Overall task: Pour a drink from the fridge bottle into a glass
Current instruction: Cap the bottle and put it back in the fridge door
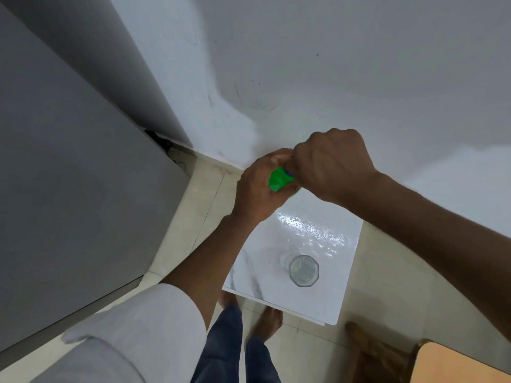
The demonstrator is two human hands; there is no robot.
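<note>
A green bottle (278, 180) is held above the far end of a small white marble-look table (318, 305). My left hand (257, 186) wraps around the bottle's body. My right hand (331, 164) is closed over its top, where a bit of blue shows; the cap itself is hidden by the fingers. Most of the bottle is covered by both hands. An empty clear faceted glass (303, 270) stands upright on the table, nearer to me than the hands and apart from them.
The grey fridge (69, 189) stands shut on the left. A white wall (304, 64) runs behind the table. A wooden chair (456, 363) is at the bottom right. My bare feet (269, 322) stand on the tiled floor at the table's near edge.
</note>
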